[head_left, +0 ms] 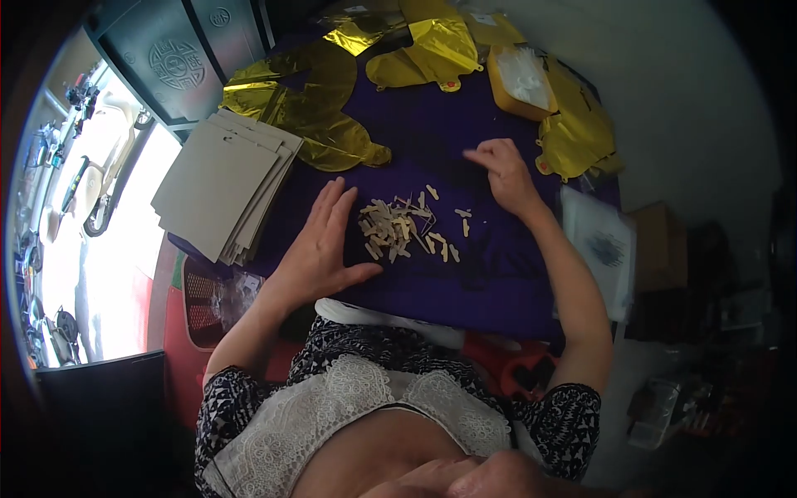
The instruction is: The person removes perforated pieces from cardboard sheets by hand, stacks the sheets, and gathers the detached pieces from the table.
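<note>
My left hand (pixel 318 241) rests beside a small pile of short, pale, slim pieces (pixel 394 224) on the purple tablecloth (pixel 498 290). Its fingers are stretched out along the pile's left side, and the thumb reaches toward the near edge. Some thin dark sticks poke out among the pieces. A few loose pieces (pixel 463 222) lie to the right of the pile. Further right and back, my right hand (pixel 504 176) is raised over the cloth, with the index finger pointing left and the other fingers curled in. Whatever it may pinch is too small to make out.
At left stands a stack of grey-beige cards (pixel 228 178). Shiny gold foil balloons (pixel 320 112) lie flat along the back. A yellow tub (pixel 521 83) holding clear plastic is at back right. A clear bag (pixel 599 249) lies at the right edge, and a basket (pixel 202 299) sits below left.
</note>
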`<state>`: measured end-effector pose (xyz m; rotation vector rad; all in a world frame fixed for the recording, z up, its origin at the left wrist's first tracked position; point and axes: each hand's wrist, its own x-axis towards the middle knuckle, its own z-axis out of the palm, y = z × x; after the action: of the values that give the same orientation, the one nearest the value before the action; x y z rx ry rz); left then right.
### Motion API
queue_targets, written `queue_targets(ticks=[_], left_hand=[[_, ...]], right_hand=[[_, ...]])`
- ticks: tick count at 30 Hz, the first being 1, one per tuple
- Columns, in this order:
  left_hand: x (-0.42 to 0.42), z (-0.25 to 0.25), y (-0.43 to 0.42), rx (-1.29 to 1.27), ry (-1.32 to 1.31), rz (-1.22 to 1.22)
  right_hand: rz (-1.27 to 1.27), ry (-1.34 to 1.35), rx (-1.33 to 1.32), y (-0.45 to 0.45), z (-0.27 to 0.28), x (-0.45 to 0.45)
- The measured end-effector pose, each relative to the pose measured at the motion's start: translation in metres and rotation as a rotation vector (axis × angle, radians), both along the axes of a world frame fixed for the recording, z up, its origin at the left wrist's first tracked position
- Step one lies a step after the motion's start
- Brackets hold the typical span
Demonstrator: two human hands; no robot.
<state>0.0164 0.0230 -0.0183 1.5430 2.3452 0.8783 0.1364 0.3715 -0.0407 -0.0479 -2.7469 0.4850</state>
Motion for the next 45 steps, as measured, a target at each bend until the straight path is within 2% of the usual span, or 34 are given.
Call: queue_targets(ticks=[2,5,8,13,19,25,29,33,37,41,45], left_hand=[[0.002,-0.005,0.007,-0.025,0.023,-0.032],[0.005,-0.009,0.015,-0.090,0.090,-0.056],[0.009,-0.009,0.019,-0.129,0.137,-0.062],[0.009,-0.011,0.020,-0.124,0.129,-0.052],[0.007,-0.012,0.024,-0.132,0.150,-0.068],[0.010,-0.018,0.032,-0.103,0.168,-0.074],[0.014,-0.023,0.037,-0.094,0.175,-0.073],[0.019,-0.026,0.038,-0.056,0.137,-0.071],[0.023,-0.027,0.037,-0.060,0.156,-0.071],[0.028,-0.026,0.042,-0.039,0.153,-0.077],[0.028,-0.034,0.042,0.016,0.176,-0.083]], right_hand=[[-0.067,0.115,-0.087,0.017,-0.011,-0.008],[-0.331,0.040,-0.123,0.029,-0.020,-0.027],[-0.454,-0.213,0.061,0.053,-0.022,-0.044],[-0.367,-0.217,0.027,0.049,-0.026,-0.048],[-0.155,-0.232,0.037,-0.020,-0.014,-0.015],[0.048,-0.207,-0.083,-0.097,-0.006,0.005],[0.243,-0.136,-0.255,-0.125,-0.015,0.014],[0.166,0.054,-0.344,-0.128,0.005,0.031],[-0.254,0.143,-0.283,-0.112,-0.012,0.056],[-0.347,0.037,-0.204,-0.127,-0.026,0.050],[-0.208,0.068,-0.209,-0.164,-0.028,0.028]])
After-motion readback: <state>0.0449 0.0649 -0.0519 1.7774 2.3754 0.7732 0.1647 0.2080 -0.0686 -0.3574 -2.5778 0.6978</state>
